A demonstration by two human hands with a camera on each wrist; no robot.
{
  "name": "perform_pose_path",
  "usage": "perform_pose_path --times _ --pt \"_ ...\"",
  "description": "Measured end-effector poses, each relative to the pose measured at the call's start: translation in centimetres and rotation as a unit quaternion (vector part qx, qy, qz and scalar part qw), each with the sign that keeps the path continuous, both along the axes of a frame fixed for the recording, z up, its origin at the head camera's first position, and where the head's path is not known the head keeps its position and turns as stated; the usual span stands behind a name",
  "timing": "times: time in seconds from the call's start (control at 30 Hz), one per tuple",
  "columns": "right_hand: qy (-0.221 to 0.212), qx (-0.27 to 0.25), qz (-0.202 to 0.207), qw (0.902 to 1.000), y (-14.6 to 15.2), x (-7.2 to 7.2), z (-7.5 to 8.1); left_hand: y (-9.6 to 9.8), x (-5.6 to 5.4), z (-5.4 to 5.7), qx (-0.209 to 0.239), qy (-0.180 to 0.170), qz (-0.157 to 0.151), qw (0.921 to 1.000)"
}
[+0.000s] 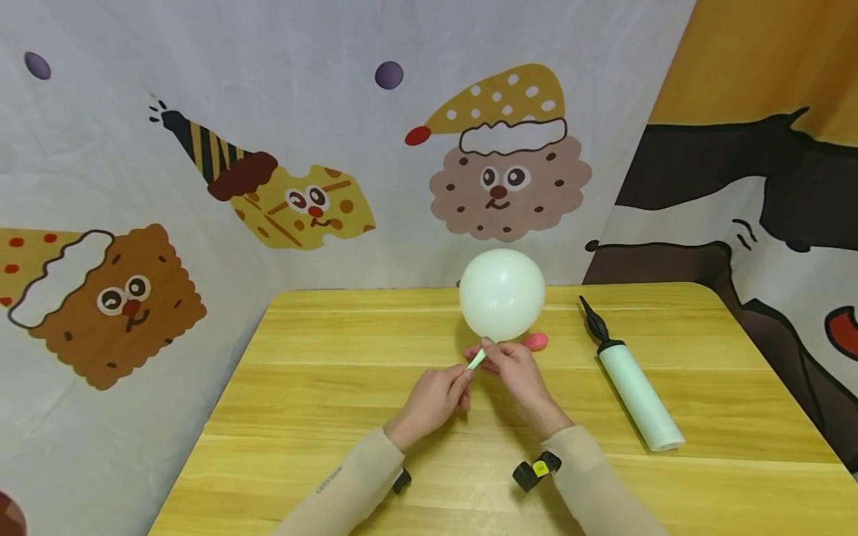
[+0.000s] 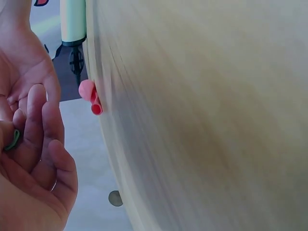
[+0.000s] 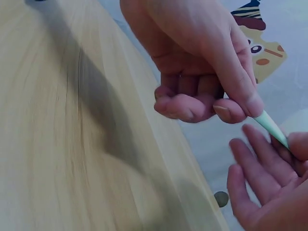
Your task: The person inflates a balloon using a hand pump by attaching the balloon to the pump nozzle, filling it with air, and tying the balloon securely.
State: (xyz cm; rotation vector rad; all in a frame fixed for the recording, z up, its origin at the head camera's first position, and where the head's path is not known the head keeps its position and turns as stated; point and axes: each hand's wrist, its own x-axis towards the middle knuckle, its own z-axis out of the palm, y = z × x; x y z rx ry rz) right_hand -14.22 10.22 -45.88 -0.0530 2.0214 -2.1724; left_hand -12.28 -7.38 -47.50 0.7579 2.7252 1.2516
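Note:
An inflated pale green balloon (image 1: 503, 292) stands above the far part of the table, its neck stretched toward me between both hands. My left hand (image 1: 436, 398) pinches the mouth end of the neck between thumb and forefinger. Close under the round body, my right hand (image 1: 519, 372) pinches the neck with thumb and fingers. In the right wrist view a taut strip of neck (image 3: 272, 129) spans the gap between the hands. A small green loop of the balloon's mouth (image 2: 13, 140) shows at the left hand's fingers in the left wrist view.
A pink uninflated balloon (image 1: 537, 342) lies on the wooden table (image 1: 322, 417) behind the right hand. To the right lies a pale green hand pump (image 1: 640, 394) with a black nozzle, pointing away. A cartoon-printed cloth (image 1: 402, 186) hangs behind the table's far edge.

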Motion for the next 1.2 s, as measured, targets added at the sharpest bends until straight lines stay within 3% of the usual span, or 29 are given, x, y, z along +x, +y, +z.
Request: perform_pose_path --times 0.13,0.23,0.47,0.6,0.77,0.9,0.97,1.03,1.1,1.2 --pt "-0.012 -0.030 -0.006 0.9995 -0.4 0.1 0.0 0.2 0.1 -0.1 0.034 -0.005 0.003 0.9994" --pt "-0.006 -0.050 -0.021 0.9985 -0.7 0.2 -0.1 0.4 0.2 -0.1 0.075 -0.029 0.017 0.9966" --pt "0.032 -0.068 -0.047 0.9960 -1.1 0.4 0.1 0.7 0.3 0.3 0.183 -0.092 0.028 0.9785" --pt "0.051 -0.061 -0.050 0.9956 -0.7 0.1 0.3 0.5 0.2 0.2 0.191 -0.103 0.013 0.9761" --pt "0.076 0.024 -0.022 0.9966 1.1 -0.9 0.9 -0.9 0.2 -0.5 0.165 -0.090 0.015 0.9821" --pt "0.071 0.107 0.042 0.9908 1.9 -1.2 0.9 -1.7 -0.1 0.0 0.138 -0.025 0.022 0.9899" --pt "0.062 0.140 0.076 0.9852 2.2 -1.2 0.8 -1.9 -0.3 0.6 0.105 0.041 0.008 0.9935" --pt "0.060 0.182 0.105 0.9758 2.4 -1.2 0.5 -1.9 -0.4 1.4 0.064 0.125 -0.018 0.9899" --pt "0.061 0.221 0.131 0.9645 2.4 -1.1 0.3 -1.8 -0.5 2.3 0.009 0.219 -0.047 0.9745" --pt "0.076 0.272 0.156 0.9464 2.4 -1.0 0.3 -1.6 -0.7 3.3 -0.062 0.334 -0.086 0.9365"
